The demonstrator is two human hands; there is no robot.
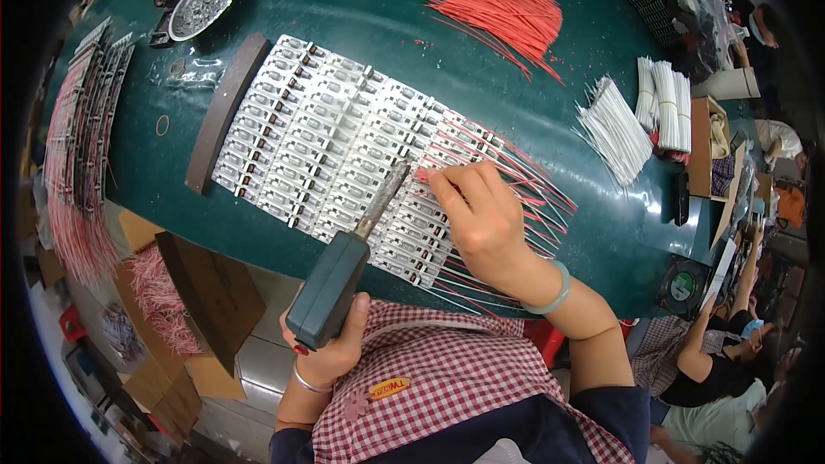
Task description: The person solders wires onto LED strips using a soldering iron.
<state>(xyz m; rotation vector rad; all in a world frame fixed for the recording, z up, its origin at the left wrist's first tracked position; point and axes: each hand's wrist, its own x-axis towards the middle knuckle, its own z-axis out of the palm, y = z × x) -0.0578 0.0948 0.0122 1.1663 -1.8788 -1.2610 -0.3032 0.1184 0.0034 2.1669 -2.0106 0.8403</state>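
My left hand [333, 351] is wrapped round the handle of a dark green soldering gun [331, 288]. Its long metal tip reaches up and right over a panel of small white modules [344, 155] laid in rows on the table. Beside that tip, the thumb and fingers of my right hand [483, 219] pinch a red wire [423, 174] down at the panel. Red and white wires [543, 198] fan out from the panel's right side, passing partly under my right hand. Whether the tip touches a module is too small to tell.
A dark bar [225, 116] borders the panel's left edge. Farther off lie a metal dish [206, 2], loose red wires [507, 9] and white wires [614, 133]. Wired panels [82, 155] hang at far left, above an open cardboard box [215, 292]. A small fan [683, 283] and co-workers are right.
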